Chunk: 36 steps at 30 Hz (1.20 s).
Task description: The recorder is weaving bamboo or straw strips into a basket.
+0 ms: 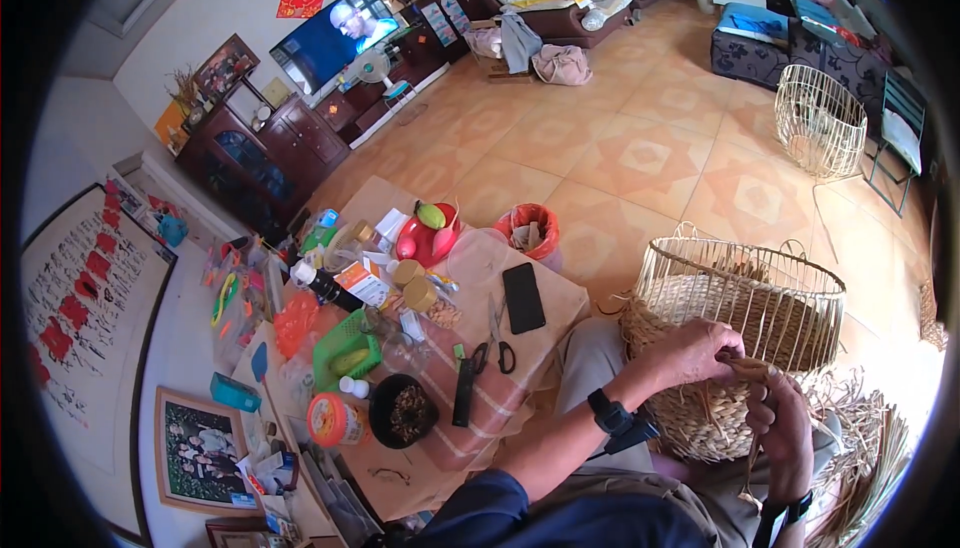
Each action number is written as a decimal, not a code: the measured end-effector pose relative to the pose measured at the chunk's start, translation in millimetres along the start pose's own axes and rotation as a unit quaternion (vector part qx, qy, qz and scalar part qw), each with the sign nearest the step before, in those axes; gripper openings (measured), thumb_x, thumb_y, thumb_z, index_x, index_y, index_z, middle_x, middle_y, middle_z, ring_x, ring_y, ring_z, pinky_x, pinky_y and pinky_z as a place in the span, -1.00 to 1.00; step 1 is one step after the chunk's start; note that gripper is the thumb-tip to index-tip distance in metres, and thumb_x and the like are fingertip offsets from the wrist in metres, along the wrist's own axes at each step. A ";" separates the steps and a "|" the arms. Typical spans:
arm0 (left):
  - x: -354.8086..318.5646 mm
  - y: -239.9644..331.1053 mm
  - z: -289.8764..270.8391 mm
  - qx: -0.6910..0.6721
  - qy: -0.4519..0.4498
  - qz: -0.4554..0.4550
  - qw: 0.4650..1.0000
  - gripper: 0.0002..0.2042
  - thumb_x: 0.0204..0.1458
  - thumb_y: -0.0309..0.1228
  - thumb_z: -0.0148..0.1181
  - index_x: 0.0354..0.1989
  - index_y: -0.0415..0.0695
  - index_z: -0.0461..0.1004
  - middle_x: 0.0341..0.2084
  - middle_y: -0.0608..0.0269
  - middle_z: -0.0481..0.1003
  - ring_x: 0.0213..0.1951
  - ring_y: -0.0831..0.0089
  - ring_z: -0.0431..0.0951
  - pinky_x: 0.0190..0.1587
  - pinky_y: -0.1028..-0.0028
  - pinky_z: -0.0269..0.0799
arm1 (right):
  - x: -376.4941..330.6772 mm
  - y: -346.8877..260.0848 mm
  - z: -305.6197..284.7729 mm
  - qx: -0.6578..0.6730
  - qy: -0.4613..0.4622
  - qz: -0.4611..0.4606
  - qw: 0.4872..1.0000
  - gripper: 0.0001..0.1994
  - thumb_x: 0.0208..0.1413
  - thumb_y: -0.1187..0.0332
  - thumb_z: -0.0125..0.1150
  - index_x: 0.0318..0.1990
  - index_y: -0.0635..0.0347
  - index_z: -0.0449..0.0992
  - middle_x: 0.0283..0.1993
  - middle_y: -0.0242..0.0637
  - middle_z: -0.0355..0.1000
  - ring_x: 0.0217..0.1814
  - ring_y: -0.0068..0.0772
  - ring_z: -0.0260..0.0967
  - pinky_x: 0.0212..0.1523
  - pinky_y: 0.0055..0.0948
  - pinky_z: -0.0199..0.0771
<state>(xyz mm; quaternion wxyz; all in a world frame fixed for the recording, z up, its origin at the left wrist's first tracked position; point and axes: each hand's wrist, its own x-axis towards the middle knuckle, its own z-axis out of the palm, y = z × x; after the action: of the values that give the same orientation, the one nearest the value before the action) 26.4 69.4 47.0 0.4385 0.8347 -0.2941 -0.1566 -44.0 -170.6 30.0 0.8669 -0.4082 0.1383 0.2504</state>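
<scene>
A partly woven basket (690, 418) with bare upright rods and a looped rim stands in front of me at the right, by my knees. Just over its near side, my left hand (700, 350) pinches one end of a twisted strand of dried straw (752, 369). My right hand (783, 423) is closed round the same strand a little farther right, and a loose tail of it hangs below. Woven straw covers the basket's lower part. A bundle of loose straw (865, 458) lies beside it on the right. Parts of the fingertips are hidden.
Left of me, a table (480, 428) holds scissors (497, 338), a black phone (524, 298), a green basket (347, 351), a dark bowl (403, 411) and several jars. A red-lined bin (528, 231) stands beyond it. Another rod frame basket (820, 123) and a folding chair (895, 143) are at the far right.
</scene>
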 end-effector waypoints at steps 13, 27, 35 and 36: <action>4.5 -8.4 3.1 0.019 0.073 -0.023 0.997 -0.75 0.16 -0.28 0.37 -0.16 -0.22 0.58 -0.44 -0.02 0.57 -0.39 0.22 0.60 -0.25 0.29 0.46 | -35.4 -81.0 -12.2 0.060 -0.126 -0.325 0.935 -0.63 0.50 0.10 -0.07 -0.14 0.23 0.50 -0.38 -0.42 0.39 -0.37 -0.54 0.36 -0.39 -0.52 0.34; 3.3 -5.5 18.0 -0.035 0.130 -0.028 0.990 -0.79 0.20 -0.34 0.31 -0.11 -0.20 0.61 -0.32 0.01 0.66 -0.23 0.19 0.70 -0.16 0.31 0.54 | 46.3 -35.6 62.3 -0.596 0.135 -0.322 0.723 -0.67 0.11 0.20 0.47 -0.26 0.34 0.58 -0.53 -0.12 0.50 -0.51 -0.31 0.48 -0.44 -0.29 0.45; -4.7 -23.6 44.2 0.041 0.215 0.021 0.976 -0.82 0.25 -0.41 0.21 -0.05 -0.19 0.55 -0.36 -0.16 0.60 -0.30 -0.06 0.68 -0.30 0.17 0.55 | 45.7 -36.7 39.7 -0.376 0.099 -0.184 0.903 -0.81 0.21 0.28 0.32 -0.31 0.23 0.63 -0.49 -0.52 0.47 -0.52 -0.75 0.29 -0.54 -0.61 0.19; -3.4 -21.0 52.2 0.045 0.234 0.034 0.971 -0.83 0.26 -0.40 0.20 -0.07 -0.21 0.56 -0.35 -0.14 0.60 -0.27 -0.06 0.66 -0.25 0.12 0.55 | 44.6 -34.5 33.3 -0.349 0.099 -0.184 0.913 -0.81 0.21 0.28 0.31 -0.30 0.23 0.63 -0.49 -0.51 0.47 -0.53 -0.76 0.28 -0.55 -0.61 0.19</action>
<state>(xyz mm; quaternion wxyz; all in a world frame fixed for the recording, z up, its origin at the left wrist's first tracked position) 4.1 47.4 0.1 0.4619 0.8568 -0.2179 0.0717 13.4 -149.1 53.1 0.6818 -0.7258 0.0497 0.0768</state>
